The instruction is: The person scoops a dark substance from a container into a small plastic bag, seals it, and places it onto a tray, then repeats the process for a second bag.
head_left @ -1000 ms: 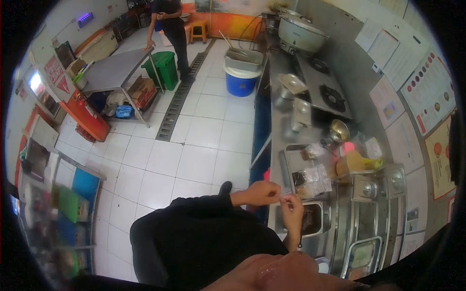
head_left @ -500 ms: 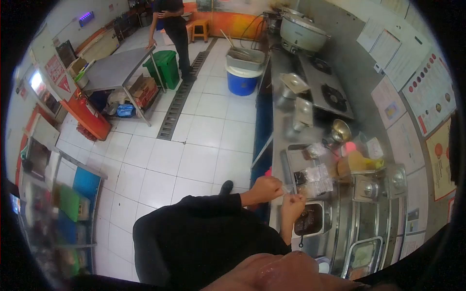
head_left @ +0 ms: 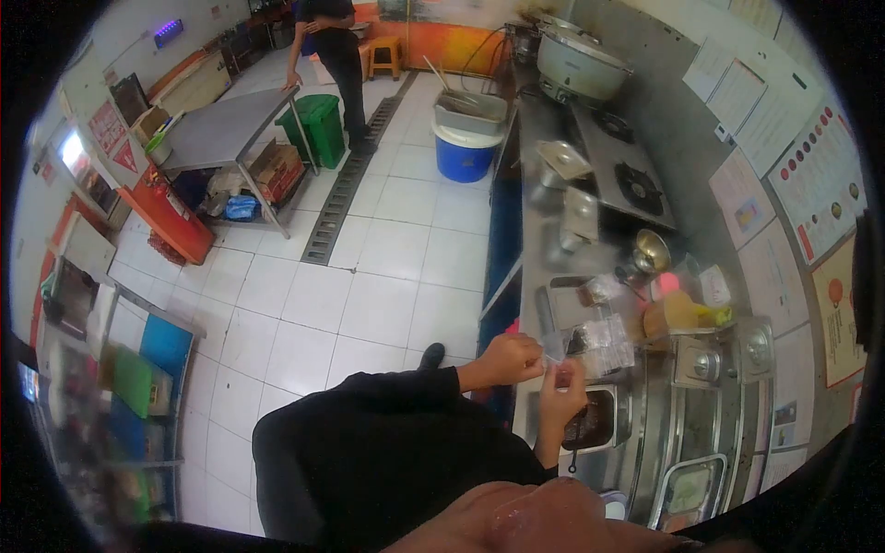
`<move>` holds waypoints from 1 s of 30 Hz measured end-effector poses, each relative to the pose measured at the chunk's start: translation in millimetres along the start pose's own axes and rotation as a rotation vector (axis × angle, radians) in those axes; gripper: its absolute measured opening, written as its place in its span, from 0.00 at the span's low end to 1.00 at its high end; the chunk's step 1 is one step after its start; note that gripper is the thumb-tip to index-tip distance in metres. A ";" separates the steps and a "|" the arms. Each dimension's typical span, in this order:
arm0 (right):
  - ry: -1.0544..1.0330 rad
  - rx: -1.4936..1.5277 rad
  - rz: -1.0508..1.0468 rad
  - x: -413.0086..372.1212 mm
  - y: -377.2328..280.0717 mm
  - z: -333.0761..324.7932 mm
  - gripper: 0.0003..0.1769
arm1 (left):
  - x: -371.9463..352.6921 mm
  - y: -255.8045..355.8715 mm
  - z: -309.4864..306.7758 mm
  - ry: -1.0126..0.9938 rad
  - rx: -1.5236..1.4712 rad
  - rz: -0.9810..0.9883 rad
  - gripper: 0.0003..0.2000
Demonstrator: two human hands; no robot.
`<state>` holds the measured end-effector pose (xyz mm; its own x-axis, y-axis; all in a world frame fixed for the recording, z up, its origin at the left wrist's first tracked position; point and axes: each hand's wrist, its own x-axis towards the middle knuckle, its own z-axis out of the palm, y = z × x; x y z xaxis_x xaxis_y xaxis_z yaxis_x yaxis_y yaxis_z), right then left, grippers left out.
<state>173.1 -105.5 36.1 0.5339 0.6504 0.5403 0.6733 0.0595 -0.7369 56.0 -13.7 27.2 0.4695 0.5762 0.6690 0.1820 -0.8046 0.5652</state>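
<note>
A small clear plastic bag point(head_left: 554, 349) is stretched between my two hands above the counter's front edge. My left hand point(head_left: 514, 358) pinches one side of it with curled fingers. On the other side, my right hand point(head_left: 560, 393) grips it between thumb and fingers. Just beyond my right hand, a steel pan point(head_left: 616, 419) holds a dark brown mass, with a thin dark utensil handle point(head_left: 573, 461) sticking out toward me. Clear packets with dark contents point(head_left: 604, 343) lie on a metal tray point(head_left: 546, 309) ahead of my hands.
Lidded steel containers point(head_left: 698, 362) sit to the right, near a brass-coloured bowl point(head_left: 651, 251). A gas burner point(head_left: 639, 184) and a large pot point(head_left: 583, 69) stand farther along. A blue bucket point(head_left: 464, 161) is on the floor. Another person point(head_left: 341, 69) stands by a steel table point(head_left: 217, 129).
My right hand has turned and shifted slightly up, and more of the clear bag shows between my hands. My left hand has moved slightly right.
</note>
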 end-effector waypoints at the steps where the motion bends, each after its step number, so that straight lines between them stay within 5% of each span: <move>1: -0.020 -0.026 -0.002 -0.9 1.1 -0.4 0.09 | -0.5 0.1 -0.3 -0.009 0.000 0.001 0.11; 18: -0.053 -0.158 -0.213 -6.2 19.4 1.2 0.10 | 0.9 0.6 -3.4 0.070 -0.048 0.052 0.07; 24: 0.126 0.030 0.288 -14.0 23.0 2.4 0.06 | -0.1 6.2 -1.8 0.010 -0.090 0.074 0.08; 30: 0.169 0.876 0.874 -15.2 33.9 4.0 0.08 | -1.0 12.7 2.8 0.072 -0.173 -0.039 0.09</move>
<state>185.8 -110.4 1.3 0.7331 0.6250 -0.2681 -0.4716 0.1831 -0.8626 60.3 -25.0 32.3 0.4006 0.6204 0.6743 0.0452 -0.7484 0.6617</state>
